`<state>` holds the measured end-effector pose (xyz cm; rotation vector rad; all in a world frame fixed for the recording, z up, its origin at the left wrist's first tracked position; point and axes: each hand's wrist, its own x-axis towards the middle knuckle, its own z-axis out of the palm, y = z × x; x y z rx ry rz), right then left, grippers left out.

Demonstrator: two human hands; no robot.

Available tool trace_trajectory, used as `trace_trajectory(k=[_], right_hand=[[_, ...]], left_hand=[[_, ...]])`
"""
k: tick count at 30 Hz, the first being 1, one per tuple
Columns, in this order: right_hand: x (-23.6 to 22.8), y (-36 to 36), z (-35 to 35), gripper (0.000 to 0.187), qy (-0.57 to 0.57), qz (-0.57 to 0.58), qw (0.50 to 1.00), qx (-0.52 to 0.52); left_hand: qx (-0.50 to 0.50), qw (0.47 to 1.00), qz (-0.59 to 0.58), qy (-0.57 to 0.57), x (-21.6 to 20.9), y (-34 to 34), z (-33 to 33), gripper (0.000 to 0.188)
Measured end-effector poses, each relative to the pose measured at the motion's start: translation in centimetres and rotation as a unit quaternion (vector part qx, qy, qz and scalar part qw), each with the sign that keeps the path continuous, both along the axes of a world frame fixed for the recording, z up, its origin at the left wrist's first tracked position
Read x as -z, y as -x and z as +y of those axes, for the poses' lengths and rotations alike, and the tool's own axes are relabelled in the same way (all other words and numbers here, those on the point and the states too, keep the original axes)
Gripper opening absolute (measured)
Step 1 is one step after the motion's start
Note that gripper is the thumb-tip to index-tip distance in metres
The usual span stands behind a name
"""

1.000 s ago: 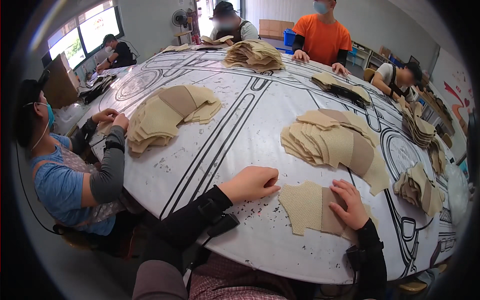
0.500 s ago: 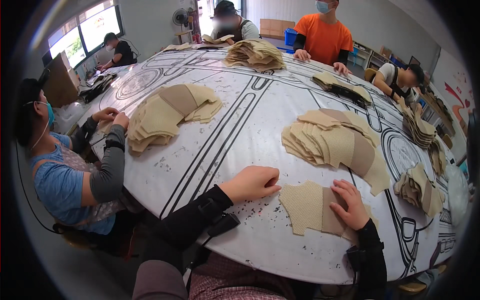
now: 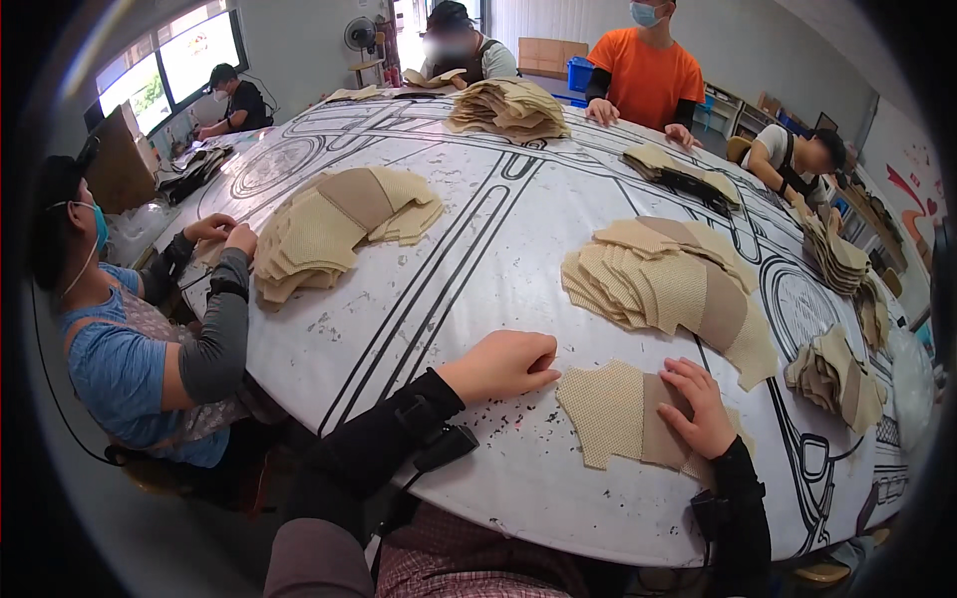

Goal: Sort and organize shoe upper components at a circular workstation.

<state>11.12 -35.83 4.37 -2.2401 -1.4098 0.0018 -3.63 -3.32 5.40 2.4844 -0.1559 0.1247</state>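
The large white table is marked all over with bold black line drawings. Near its front edge, a beige mesh piece with a brown band is laid flat. Just beyond it, a fanned stack of similar pieces is spread. Other stacks are set at the left, far side and right. Small dark specks are scattered across the surface.

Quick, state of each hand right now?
Left hand: curled closed beside the fabric piece; anything inside can't be told.
Right hand: open, resting on the piece's brown band.
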Motion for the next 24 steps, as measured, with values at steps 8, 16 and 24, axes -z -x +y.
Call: trace_trajectory(k=[8, 16, 24], right_hand=[[0.16, -0.15, -0.12, 0.048, -0.004, 0.004, 1.0, -0.001], [0.07, -0.03, -0.02, 0.049, 0.002, 0.005, 1.0, 0.001], [0.11, -0.04, -0.08, 0.048, 0.003, 0.005, 1.0, 0.001]], left_hand=[[0.002, 1.0, -0.003, 0.001, 0.05, -0.11, -0.02, 0.028], [0.001, 1.0, 0.0, 0.0, 0.12, -0.1, 0.02, 0.028], [0.001, 1.0, -0.01, -0.004, 0.18, -0.06, -0.02, 0.028]])
